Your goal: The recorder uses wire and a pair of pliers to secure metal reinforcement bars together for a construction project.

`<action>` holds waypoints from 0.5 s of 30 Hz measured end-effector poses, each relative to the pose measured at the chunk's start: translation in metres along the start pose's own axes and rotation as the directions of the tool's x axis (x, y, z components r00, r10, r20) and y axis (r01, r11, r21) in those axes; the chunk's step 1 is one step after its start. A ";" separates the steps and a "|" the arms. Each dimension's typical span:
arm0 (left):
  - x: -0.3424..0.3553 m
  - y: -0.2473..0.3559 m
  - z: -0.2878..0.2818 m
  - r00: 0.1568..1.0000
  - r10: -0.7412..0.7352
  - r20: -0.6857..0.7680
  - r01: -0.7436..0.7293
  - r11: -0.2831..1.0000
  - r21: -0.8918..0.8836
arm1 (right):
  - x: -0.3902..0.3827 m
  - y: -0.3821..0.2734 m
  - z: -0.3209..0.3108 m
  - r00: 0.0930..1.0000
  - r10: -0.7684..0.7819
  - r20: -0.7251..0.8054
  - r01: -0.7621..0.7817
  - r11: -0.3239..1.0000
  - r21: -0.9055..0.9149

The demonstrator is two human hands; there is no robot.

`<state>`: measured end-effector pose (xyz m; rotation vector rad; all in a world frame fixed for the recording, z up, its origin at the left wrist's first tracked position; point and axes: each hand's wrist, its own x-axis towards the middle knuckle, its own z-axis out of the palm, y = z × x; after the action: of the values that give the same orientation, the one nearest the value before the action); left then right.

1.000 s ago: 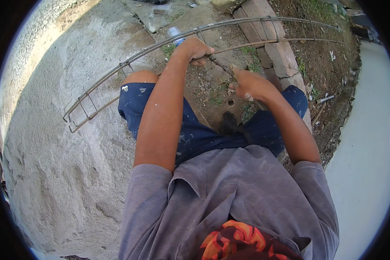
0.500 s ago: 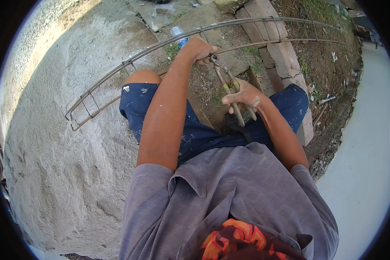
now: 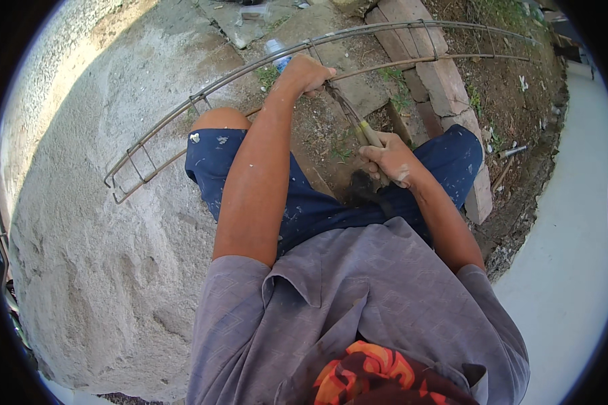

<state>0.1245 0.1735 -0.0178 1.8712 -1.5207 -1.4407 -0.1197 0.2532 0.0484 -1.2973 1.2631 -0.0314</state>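
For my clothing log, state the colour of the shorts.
Dark blue shorts with pale specks, seen best in the head view.

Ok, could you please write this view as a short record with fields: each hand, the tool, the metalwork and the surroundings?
Left hand: closed on the nearer side of the rebar cage
Right hand: gripping the handles of steel pincers
Tool position: pincer head beside the left hand, at the cage; whether it bites on wire is too small to tell
Metalwork: long bars joined by crosswise stirrups
Beyond left hand: clear-and-blue plastic container
Far right: masonry blocks
Left side: grey sandy mound
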 end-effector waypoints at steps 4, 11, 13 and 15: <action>0.003 0.004 -0.002 1.000 0.003 0.014 -0.004 0.997 0.073 | -0.006 -0.005 0.003 0.879 -0.026 0.475 -0.397 0.512 0.762; -0.003 0.003 -0.004 1.000 -0.022 0.006 0.022 0.999 0.029 | -0.012 -0.029 0.004 0.968 0.244 0.057 -0.248 0.966 0.067; -0.001 0.005 -0.005 1.000 -0.023 0.003 0.023 1.000 0.018 | -0.004 -0.016 0.001 0.926 0.203 0.319 -0.292 0.920 0.260; -0.002 0.007 -0.003 0.999 -0.028 0.024 0.028 0.999 -0.019 | -0.004 -0.012 -0.014 0.918 0.185 0.351 -0.292 0.914 0.280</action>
<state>0.1237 0.1713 -0.0102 1.8774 -1.4912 -1.4893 -0.1239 0.2413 0.0628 -0.8127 1.0765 0.1353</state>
